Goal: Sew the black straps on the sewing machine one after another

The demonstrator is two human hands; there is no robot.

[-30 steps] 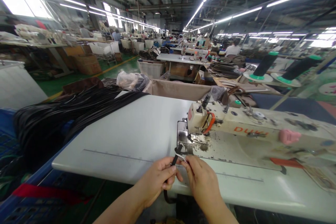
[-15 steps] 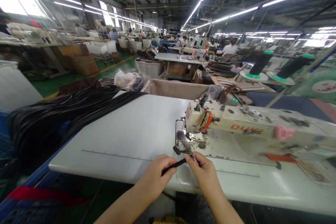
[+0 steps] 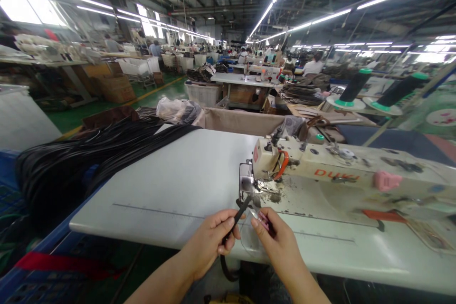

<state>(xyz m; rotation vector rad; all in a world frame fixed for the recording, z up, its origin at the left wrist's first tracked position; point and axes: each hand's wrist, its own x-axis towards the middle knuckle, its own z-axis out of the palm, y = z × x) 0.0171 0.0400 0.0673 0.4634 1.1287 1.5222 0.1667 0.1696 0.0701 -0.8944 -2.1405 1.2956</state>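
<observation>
Between the thumb and fingers of my left hand (image 3: 220, 232) is a narrow black strap (image 3: 242, 210). Its free end points up toward the sewing machine (image 3: 306, 166), and the rest hangs below the table edge in a loop. My right hand (image 3: 273, 232) is closed around small thread snips (image 3: 259, 218) with pink on the handle. Their metal blades point up and left, close beside the strap end. A thin loose thread (image 3: 245, 245) dangles between the two hands. Both hands are over the front edge of the white table (image 3: 171, 175), just before the needle area.
A heap of long black straps (image 3: 107, 152) spills over the table's left end above a blue crate (image 3: 46, 251). Behind the table stands a fabric-lined bin (image 3: 242, 121). Black thread cones (image 3: 356, 88) rise at the right. Other people sit at machines farther off.
The strap end has tilted upward and is out of my right fingers. My right hand has moved slightly right and down, and the snips' blades now show plainly.
</observation>
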